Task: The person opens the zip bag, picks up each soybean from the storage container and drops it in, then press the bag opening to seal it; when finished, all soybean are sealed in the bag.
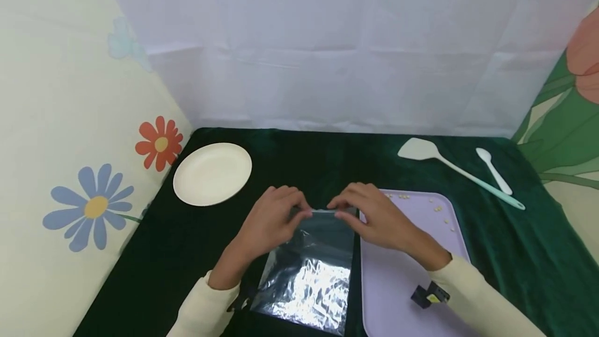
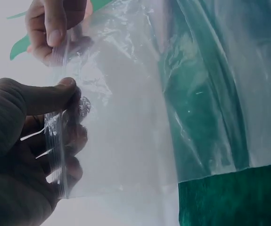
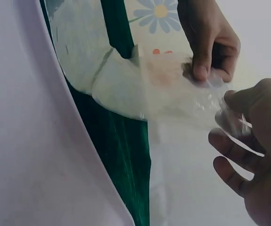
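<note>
The bag (image 1: 306, 280) is in the lower centre of the head view. The left hand (image 1: 273, 220) and the right hand (image 1: 376, 217) both pinch its top edge (image 1: 324, 211), probably to hold this edge straight.

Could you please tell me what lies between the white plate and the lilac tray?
Between them, the head view shows a clear bag, its top edge held by the left hand and right hand, with green cloth showing between bag and plate.

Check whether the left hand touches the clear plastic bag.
Touching. The left wrist view shows the left hand pinching the edge of the clear plastic bag between thumb and fingers.
</note>
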`<state>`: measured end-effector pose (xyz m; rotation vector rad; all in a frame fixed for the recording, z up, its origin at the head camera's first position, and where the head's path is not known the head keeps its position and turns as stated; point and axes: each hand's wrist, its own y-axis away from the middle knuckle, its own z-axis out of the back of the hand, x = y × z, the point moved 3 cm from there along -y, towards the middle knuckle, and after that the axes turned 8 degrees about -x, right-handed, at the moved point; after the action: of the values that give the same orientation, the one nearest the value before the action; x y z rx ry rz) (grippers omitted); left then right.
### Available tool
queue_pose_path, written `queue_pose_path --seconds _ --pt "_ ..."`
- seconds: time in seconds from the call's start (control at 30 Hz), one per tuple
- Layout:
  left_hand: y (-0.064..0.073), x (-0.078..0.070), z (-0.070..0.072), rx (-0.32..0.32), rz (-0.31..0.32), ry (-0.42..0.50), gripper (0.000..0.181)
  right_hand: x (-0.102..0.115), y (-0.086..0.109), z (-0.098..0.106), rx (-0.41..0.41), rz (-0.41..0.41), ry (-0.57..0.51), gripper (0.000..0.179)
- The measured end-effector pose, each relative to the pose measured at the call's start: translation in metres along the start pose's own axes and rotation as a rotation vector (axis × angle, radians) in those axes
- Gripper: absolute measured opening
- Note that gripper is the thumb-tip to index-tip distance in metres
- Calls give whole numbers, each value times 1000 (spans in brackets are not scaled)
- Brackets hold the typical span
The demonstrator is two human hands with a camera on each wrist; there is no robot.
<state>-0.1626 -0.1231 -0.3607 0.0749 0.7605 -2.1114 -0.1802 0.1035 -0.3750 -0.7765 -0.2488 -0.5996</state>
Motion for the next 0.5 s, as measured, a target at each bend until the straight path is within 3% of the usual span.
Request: queue_pose_path --seconds 0.27,0.5 --pt "-1 -3 -5 37 -13 -3 10 10 -6 -10 -39 69 65 13" --pt "0 -3 -5 35 2 118 10 10 -7 -10 -62 48 72 13"
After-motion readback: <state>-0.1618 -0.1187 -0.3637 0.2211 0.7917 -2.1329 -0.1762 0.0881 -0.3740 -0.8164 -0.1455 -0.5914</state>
